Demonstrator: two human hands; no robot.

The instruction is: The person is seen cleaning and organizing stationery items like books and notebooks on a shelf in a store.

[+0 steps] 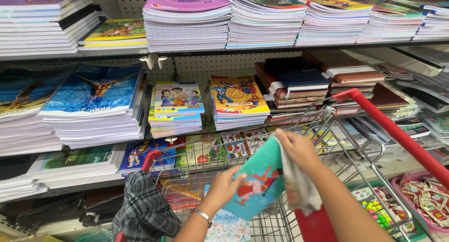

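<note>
**Teal notebook held over the wire trolley, shelves close behind**

The wire trolley (299, 143) stands just in front of the shelves (196, 55), so there is little room between its front rim and the shelf edges. Its red handle (397, 134) runs diagonally on the right side. The open room is above the basket.

The teal notebook (259, 183) is thin, flat and glossy, with a cartoon figure on the cover. It is tilted over the basket. The notebook stacks (93, 106) on the shelves are thick, with smooth covers. A checked cloth (145, 209) hangs on the trolley's left corner.

The left hand (224, 186) has its grip closed on the lower left edge of the notebook. The right hand (297, 148) has its grip closed on the upper right corner, together with a pale cloth (299, 186) that hangs down from it.
</note>
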